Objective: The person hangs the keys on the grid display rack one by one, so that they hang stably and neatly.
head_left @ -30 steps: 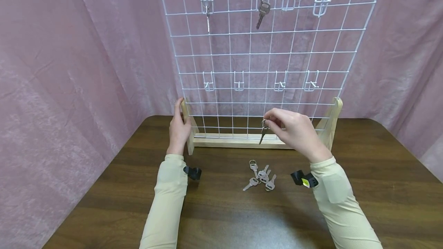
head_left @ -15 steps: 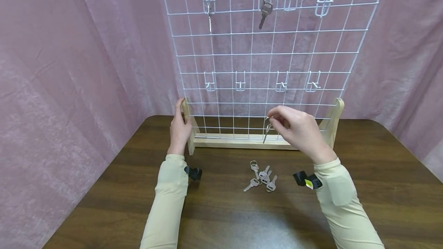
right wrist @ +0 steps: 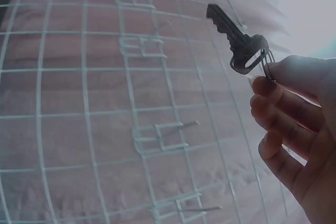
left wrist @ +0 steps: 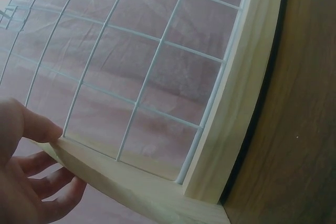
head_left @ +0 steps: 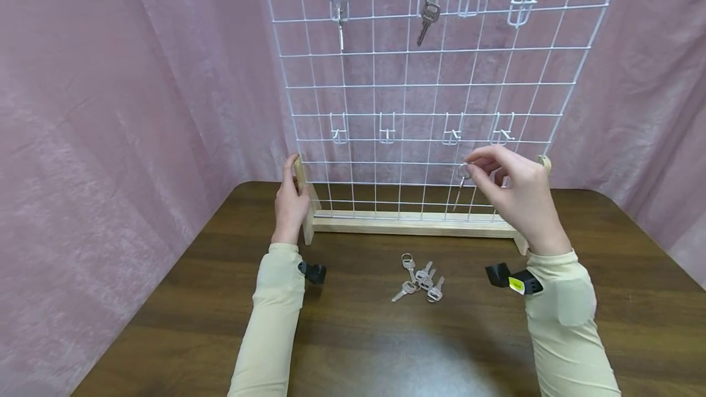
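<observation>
My right hand (head_left: 515,192) pinches a key ring between thumb and forefinger. From the ring a metal key (right wrist: 237,39) dangles in front of the lower right of a white wire grid (head_left: 406,52). My left hand (head_left: 290,208) grips the left wooden upright (left wrist: 113,179) of the grid's stand, thumb on one face and fingers on the other. Two keys hang from top-row hooks: an edge-on key (head_left: 341,32) at left and a broad-side key (head_left: 429,14) nearer the middle. Several white hooks, such as one lower-row hook (head_left: 452,137), carry nothing.
Several loose keys (head_left: 425,279) with rings lie in a small heap on the brown wooden table (head_left: 358,336), in front of the stand's wooden base bar (head_left: 408,225). A pink curtain (head_left: 165,109) hangs behind. Small black cameras (head_left: 314,272) are strapped to both wrists.
My right hand has moved right and upward with the key, closer to the lower row of hooks. The left hand keeps its grip on the upright.
</observation>
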{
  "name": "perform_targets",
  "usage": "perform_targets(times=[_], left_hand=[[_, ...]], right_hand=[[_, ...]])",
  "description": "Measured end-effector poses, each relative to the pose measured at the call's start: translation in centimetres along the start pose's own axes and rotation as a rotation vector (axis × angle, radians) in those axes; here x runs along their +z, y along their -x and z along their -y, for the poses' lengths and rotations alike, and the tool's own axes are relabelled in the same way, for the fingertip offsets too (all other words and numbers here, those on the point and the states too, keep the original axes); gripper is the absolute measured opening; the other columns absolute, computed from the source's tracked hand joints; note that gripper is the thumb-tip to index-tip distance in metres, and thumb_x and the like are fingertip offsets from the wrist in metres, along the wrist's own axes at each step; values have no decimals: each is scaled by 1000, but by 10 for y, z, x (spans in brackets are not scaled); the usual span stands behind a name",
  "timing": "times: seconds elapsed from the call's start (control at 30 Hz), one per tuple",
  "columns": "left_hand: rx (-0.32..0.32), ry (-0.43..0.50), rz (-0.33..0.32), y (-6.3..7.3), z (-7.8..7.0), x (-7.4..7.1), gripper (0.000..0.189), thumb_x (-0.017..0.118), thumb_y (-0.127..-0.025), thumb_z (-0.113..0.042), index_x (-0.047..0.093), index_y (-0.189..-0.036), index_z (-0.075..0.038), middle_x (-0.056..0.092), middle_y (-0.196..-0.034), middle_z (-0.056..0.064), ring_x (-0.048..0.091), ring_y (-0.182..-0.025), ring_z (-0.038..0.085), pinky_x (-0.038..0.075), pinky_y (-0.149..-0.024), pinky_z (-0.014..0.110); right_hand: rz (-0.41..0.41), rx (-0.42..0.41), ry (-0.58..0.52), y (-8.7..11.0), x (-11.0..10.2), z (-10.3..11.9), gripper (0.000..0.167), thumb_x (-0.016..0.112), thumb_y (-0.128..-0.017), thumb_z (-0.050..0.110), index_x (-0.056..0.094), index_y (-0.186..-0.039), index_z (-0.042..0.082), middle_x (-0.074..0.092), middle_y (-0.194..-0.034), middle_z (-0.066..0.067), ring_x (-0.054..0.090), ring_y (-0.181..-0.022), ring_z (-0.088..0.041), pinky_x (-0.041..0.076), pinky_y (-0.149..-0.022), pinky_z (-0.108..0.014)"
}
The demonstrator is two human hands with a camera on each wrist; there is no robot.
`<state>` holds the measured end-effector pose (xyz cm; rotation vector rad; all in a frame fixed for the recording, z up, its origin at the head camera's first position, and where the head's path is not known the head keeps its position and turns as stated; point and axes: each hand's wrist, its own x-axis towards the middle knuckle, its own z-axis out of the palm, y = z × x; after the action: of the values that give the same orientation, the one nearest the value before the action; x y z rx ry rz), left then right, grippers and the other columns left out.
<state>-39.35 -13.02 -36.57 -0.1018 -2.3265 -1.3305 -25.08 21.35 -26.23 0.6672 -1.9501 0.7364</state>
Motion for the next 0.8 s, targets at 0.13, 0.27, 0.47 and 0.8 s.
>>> perform_targets(times=[0.13, 0.27, 0.47, 0.8], left_hand=[[-8, 4, 9, 0, 2, 1, 70, 49, -94, -6, 25, -148, -44, 61, -118, 20, 63, -95, 36, 54, -74, 49], [-7, 2, 11, 1, 3, 0, 69, 49, -95, -6, 25, -148, -43, 61, -118, 20, 63, -95, 36, 54, -74, 48], [-1, -2, 2, 0, 3, -2, 69, 49, -94, -6, 25, -148, -43, 61, -117, 20, 63, -93, 36, 54, -73, 48], [-4, 6, 7, -1, 0, -1, 69, 51, -95, -6, 25, -148, -43, 60, -122, 21, 63, -101, 37, 55, -77, 51]], right_hand=[[-39, 12, 22, -12, -11, -1, 13, 68, -82, -8, 72, -92, 0, 70, -76, -11, 49, -72, 19, 38, -60, -4], [-54, -12, 61, -35, -22, 1, 11, 66, -83, -6, 72, -91, -1, 69, -75, -10, 49, -72, 19, 37, -62, -4], [-15, -68, 120, -78, -34, 8, 11, 65, -86, -2, 73, -92, 1, 58, -79, 20, 46, -71, 15, 35, -62, -6], [73, -127, 269, -143, -51, 13, 17, 55, -90, 6, 70, -92, 0, 51, -84, 24, 37, -74, 21, 31, -65, -9]])
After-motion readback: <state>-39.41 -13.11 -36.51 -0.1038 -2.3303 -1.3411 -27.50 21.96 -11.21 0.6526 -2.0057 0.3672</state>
